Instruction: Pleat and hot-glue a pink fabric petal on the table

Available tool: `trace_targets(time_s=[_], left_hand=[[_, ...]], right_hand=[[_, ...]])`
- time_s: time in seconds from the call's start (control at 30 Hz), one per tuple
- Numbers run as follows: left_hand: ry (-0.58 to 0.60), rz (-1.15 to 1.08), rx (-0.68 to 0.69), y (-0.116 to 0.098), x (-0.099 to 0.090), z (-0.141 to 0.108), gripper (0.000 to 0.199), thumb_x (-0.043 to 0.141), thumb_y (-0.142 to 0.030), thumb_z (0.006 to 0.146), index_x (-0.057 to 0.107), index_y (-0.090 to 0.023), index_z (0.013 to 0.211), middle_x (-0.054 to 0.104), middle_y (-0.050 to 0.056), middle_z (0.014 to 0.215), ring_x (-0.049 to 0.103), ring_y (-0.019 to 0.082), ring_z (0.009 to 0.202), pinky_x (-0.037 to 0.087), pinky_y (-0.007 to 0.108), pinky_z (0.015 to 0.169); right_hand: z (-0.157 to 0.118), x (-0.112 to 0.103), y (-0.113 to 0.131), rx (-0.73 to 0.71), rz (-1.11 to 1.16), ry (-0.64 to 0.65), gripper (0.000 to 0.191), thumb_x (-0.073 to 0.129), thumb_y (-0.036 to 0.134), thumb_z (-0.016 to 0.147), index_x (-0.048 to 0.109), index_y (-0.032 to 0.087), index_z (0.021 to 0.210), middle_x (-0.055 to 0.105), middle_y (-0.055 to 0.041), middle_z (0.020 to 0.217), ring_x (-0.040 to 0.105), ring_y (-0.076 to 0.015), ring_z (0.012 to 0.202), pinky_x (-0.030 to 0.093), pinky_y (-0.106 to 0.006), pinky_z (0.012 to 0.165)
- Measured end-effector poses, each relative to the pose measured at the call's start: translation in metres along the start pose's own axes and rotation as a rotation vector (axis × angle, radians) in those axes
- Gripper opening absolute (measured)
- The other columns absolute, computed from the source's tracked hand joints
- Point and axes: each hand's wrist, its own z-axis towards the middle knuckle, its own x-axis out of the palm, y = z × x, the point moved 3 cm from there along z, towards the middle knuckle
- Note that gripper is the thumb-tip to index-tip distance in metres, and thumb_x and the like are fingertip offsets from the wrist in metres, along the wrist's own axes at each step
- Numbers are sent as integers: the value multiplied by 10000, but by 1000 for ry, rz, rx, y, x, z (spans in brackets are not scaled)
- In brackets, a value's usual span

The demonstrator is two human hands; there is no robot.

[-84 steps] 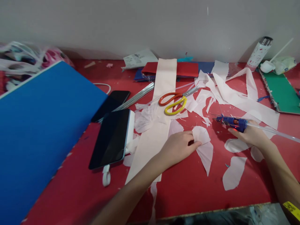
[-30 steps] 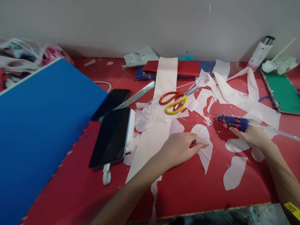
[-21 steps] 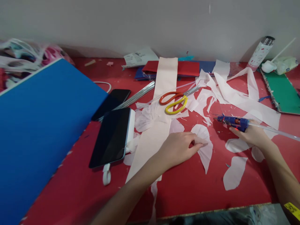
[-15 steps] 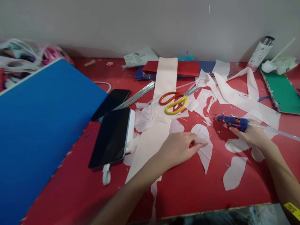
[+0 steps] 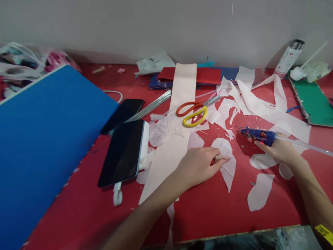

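Observation:
Thumb and fingers of my left hand (image 5: 201,163) pinch a fold of a pale pink paper petal (image 5: 229,170) against the red table. In my right hand (image 5: 282,151) is a blue hot glue gun (image 5: 260,135), its nozzle pointing left and a clear glue stick (image 5: 304,144) running out of its back. A small red light glows on the gun. Below it lie loose cut petals, one of them a pale petal (image 5: 261,192). Scissors (image 5: 195,113) with one red and one yellow handle rest above my left hand, partly across a long pale paper strip (image 5: 179,139).
A big blue board (image 5: 52,146) covers the left side. Beside it are a dark tablet (image 5: 122,152), a black phone (image 5: 125,113) and thin wires (image 5: 153,104). Paper scraps (image 5: 260,100) spread behind the glue gun. A white bottle (image 5: 290,59) and a green board (image 5: 314,100) stand back right.
The pinched fold of the petal lies slightly flatter beneath my left fingers. Both hands stay in nearly the same place, and the glue gun has hardly moved.

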Motion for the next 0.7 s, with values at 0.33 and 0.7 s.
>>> trace_targets(time_s=[0.33,0.7], left_hand=[[18,-45,32,-2,4,1,311,404,-383,910,669,-219,903,701,25,879,633,164,778,442,253,679],[-97,151,-136,5,2,3,286,388,-319,913,520,-182,1126,632,9,717,606,170,634,381,249,546]], right_hand=[[0,0,0,13,6,6,353,480,527,807,650,222,754,672,-40,662,616,-205,604,397,-285,536],[0,-1,1,11,-19,1,380,470,540,808,669,221,756,654,-42,621,597,-196,566,389,-281,514]])
